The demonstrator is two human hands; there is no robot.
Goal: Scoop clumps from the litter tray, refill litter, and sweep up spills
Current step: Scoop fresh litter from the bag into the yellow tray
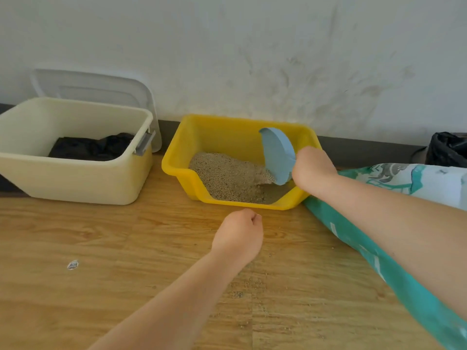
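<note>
A yellow litter tray (pixel 182 162) stands on the wooden floor against the wall, holding a mound of tan litter (pixel 227 175). My right hand (pixel 312 169) grips a blue scoop (pixel 278 155) at the tray's right side, its bowl tipped down onto the litter. My left hand (pixel 238 234) hovers over the floor just in front of the tray, fingers curled into a loose fist with nothing seen in it. A teal and white litter bag (pixel 394 279) lies on the floor to the right, under my right forearm.
A cream bin (pixel 75 183) with a black liner stands to the left, its clear lid (pixel 101 87) leaning on the wall behind. A black bag (pixel 447 147) sits at far right. Litter grains (pixel 252 286) are scattered on the floor; a small scrap (pixel 72 265) lies at left.
</note>
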